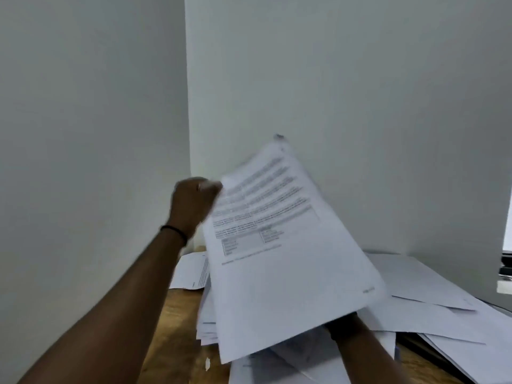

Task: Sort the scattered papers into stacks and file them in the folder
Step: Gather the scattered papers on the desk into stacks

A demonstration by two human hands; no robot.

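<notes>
Sorting is under way: both hands hold a printed sheet (279, 245) aloft, left hand (194, 203) gripping its top corner, right hand (342, 327) its bottom edge, loose papers (432, 309) on the counter (177, 322) beneath. Next it likely needs a matching stack.

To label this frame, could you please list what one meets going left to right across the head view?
Left hand with black wristband → raised white printed sheet → scattered white papers on the wooden table → dark object at the right edge.
</notes>
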